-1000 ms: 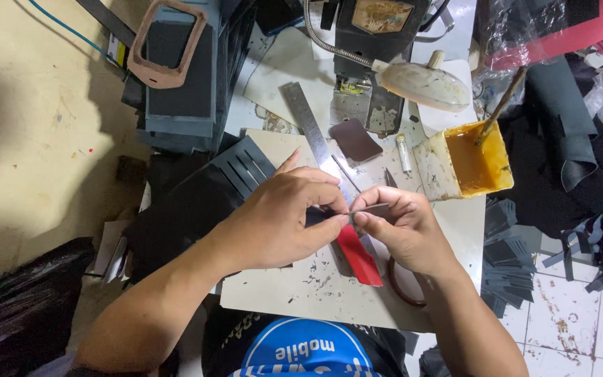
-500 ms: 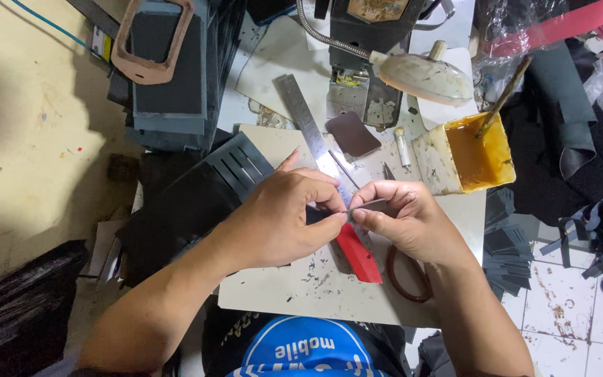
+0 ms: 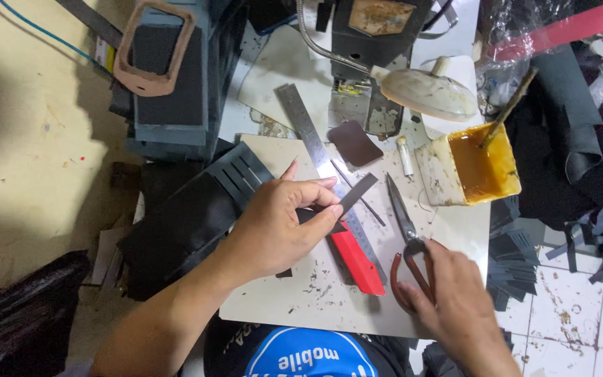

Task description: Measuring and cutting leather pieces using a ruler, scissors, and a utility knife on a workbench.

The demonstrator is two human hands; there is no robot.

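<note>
My left hand (image 3: 280, 223) pinches a narrow dark leather strip (image 3: 354, 194) above the white work board (image 3: 294, 307), the strip pointing up and right. My right hand (image 3: 455, 297) lies over the brown handles of a pair of scissors (image 3: 405, 223) on the board's right side, its fingers closing round them. A red-handled utility knife (image 3: 357, 262) lies on the board between the two hands. A steel ruler (image 3: 308, 129) runs diagonally under the strip.
A yellow glue tub (image 3: 472, 171) with a stick stands at the right. A brown leather patch (image 3: 354, 143), a small white tube (image 3: 406, 157), a lamp head (image 3: 430, 91) and a machine (image 3: 169, 84) lie behind. Black leather pieces (image 3: 190, 216) sit to the left.
My right hand has let go of the strip and dropped down and right onto the scissors' handles. My left hand keeps the strip.
</note>
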